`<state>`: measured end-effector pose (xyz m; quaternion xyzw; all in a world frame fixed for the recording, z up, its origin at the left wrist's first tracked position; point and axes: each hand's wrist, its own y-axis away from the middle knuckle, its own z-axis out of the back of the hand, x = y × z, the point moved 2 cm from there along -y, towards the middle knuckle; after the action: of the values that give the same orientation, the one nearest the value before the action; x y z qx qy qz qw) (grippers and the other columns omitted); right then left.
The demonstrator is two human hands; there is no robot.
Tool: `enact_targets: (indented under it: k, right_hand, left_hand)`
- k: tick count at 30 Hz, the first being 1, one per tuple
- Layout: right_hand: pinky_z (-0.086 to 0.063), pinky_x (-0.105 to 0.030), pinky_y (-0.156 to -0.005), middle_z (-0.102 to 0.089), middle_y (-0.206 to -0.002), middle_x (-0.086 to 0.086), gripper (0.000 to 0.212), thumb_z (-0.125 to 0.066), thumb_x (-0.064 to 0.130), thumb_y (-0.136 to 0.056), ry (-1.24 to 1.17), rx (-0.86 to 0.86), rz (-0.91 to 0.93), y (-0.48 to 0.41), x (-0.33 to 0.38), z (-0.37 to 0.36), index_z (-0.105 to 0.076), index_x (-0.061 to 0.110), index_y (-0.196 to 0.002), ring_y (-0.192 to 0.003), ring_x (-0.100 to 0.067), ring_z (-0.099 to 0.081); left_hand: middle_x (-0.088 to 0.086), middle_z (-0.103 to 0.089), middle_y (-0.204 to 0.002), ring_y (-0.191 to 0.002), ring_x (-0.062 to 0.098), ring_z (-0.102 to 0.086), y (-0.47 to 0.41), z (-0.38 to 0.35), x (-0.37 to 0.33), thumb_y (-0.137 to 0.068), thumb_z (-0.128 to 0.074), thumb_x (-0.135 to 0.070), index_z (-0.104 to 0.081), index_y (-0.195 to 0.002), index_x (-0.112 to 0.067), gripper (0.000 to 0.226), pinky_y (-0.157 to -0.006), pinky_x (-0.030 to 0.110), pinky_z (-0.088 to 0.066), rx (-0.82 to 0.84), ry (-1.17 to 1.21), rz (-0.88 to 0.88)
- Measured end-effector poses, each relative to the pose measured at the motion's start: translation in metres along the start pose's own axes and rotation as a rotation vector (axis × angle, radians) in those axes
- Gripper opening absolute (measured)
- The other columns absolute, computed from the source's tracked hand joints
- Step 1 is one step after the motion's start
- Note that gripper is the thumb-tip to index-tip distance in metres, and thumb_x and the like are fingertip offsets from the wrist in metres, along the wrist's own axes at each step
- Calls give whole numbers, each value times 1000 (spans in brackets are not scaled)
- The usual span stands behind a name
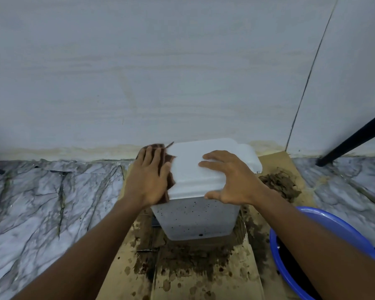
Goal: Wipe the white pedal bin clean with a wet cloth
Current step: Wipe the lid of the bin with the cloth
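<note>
Left hand (148,180) lies flat, fingers (148,155) straight, pressing the cloth (159,146) against the left flank of the bin (195,219). The bin stands upright on wet cardboard (182,278), back to the wall. Its speckled front lies below and right of that cloth (probably next). Right hand (232,180) spreads relaxed fingers over the lid (188,167), steadying it. Basin (274,254) sits far right.

An indoor floor corner, most likely of a home, is shown; the kind of room cannot be told. Beyond the left hand (148,178) a pale wall (182,72) with a yellowed, stained foot is seen. Left of that hand, grey-veined marble-patterned floor (41,202) is spread. Below both hands mud-soiled cardboard (204,273) is laid, and a blue basin (329,217) is set near the right hand (232,180).
</note>
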<state>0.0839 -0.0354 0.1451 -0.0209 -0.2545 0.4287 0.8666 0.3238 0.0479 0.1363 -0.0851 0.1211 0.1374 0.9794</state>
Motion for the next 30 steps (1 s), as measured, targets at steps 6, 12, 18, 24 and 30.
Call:
enact_targets:
  k: [6, 12, 18, 24, 30]
  right_hand:
    - [-30, -35, -117, -48, -145, 3, 83, -88, 44, -65, -42, -50, 7, 3, 0, 9, -57, 21, -139, -138, -15, -35]
    - [-23, -24, -117, -42, -151, 1, 108, -89, 52, -61, -101, -116, -84, 12, -13, 13, -41, 14, -150, -140, -12, -32]
    - [-31, -36, -118, -46, -144, 3, 90, -88, 53, -64, -75, -88, -37, 11, -9, 9, -54, 17, -140, -138, -14, -33]
    - [-22, -37, -121, -45, -149, -4, 88, -88, 44, -66, 42, -21, 80, 11, -3, 1, -54, 15, -141, -147, -22, -28]
    - [-27, -42, -120, -42, -151, -7, 81, -85, 34, -72, 91, 50, 71, 6, -8, 10, -51, 16, -144, -144, -25, -31]
  left_hand:
    - [-1, 3, -172, -158, 15, 10, -6, -11, -61, -107, -7, -51, -3, -164, -21, 64, -126, 35, 9, 108, -36, -174]
    - [-3, 2, -172, -158, 13, 9, -40, -14, -108, -110, -15, -45, -3, -164, -23, 59, -125, 33, 7, 234, 1, -346]
    - [0, 0, -172, -159, 19, 4, -42, -1, -40, -105, -15, -61, -6, -163, -35, 64, -128, 43, 0, 189, -46, -242]
    - [-2, -8, -172, -157, 28, -10, -35, 6, 11, -99, -21, -70, -15, -162, -40, 71, -123, 58, -12, 141, 31, -2]
    - [3, -40, -156, -137, 35, -46, -32, 10, 18, -103, -46, -54, -33, -159, -31, 62, -114, 49, -37, 48, 307, 89]
